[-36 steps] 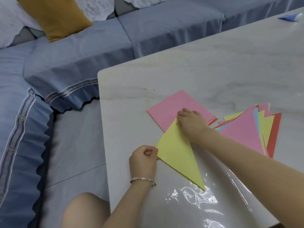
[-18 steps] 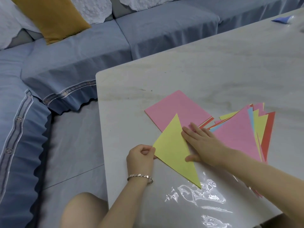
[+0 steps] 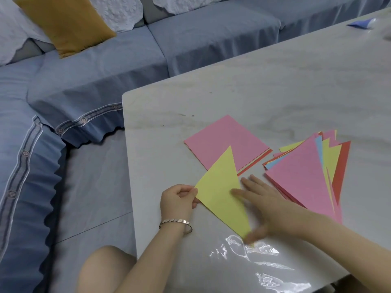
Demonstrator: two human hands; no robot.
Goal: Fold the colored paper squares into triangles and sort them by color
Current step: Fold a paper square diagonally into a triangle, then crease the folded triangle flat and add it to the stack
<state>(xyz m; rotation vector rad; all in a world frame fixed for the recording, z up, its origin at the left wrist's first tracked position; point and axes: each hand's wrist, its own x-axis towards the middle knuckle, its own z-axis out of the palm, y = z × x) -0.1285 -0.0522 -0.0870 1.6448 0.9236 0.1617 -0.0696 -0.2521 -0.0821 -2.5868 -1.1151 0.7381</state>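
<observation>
A yellow paper triangle (image 3: 220, 187) lies on the pale marble table (image 3: 254, 92), its top corner overlapping a stack of unfolded squares with a pink sheet on top (image 3: 224, 140). My left hand (image 3: 177, 199) pinches the triangle's left corner. My right hand (image 3: 266, 206) lies flat with fingers spread on the triangle's right edge, the thumb near its lower tip. To the right sits a fanned pile of folded triangles (image 3: 306, 172) in pink, yellow, blue and red.
A blue sofa (image 3: 105, 66) with a mustard cushion (image 3: 63, 24) wraps around the table's far and left sides. A small blue object (image 3: 361, 23) sits at the far right table edge. Glossy clear film (image 3: 254, 256) covers the near table surface.
My right hand has slid from the triangle's top corner down along its right edge toward the lower tip. My left hand has kept its pinch on the left corner.
</observation>
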